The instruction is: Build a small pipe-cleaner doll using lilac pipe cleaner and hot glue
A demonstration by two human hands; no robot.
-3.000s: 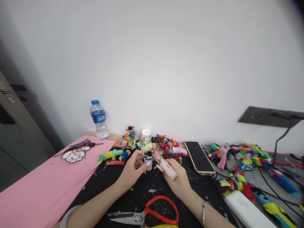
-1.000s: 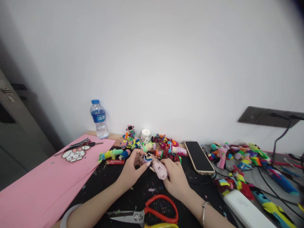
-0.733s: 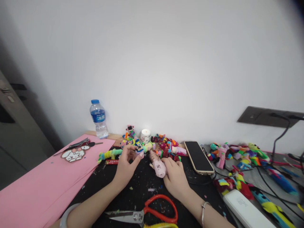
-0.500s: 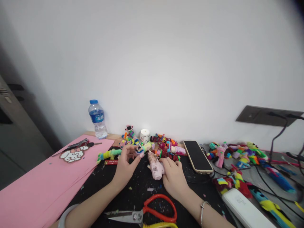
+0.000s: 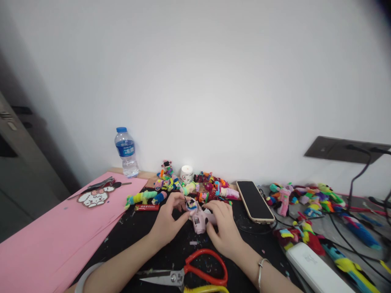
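Note:
A pale pink glue gun (image 5: 199,224) lies on the black mat in the middle, its stained nozzle end pointing away. My right hand (image 5: 224,228) is closed round its handle on the right side. Between the thumb and fingertips of my left hand (image 5: 171,217) is a small fuzzy pipe-cleaner piece (image 5: 192,205) in blue, yellow and white. This piece is right by the nozzle; I cannot tell whether they touch. The nozzle is partly hidden behind it. Nearer to me lie scissors (image 5: 206,253) with red and yellow handles.
A row of colourful pipe-cleaner figures (image 5: 143,197), a white cup (image 5: 186,174) and a water bottle (image 5: 126,152) stand along the wall. Pink paper (image 5: 76,232) covers the left. Right lie a phone (image 5: 255,201), a white power bank (image 5: 314,266), more figures and black cables (image 5: 351,199).
My left hand has moved right and slightly down, bringing the fuzzy piece from the row of figures to the glue gun's nozzle. My right hand stays on the glue gun, which has tilted slightly.

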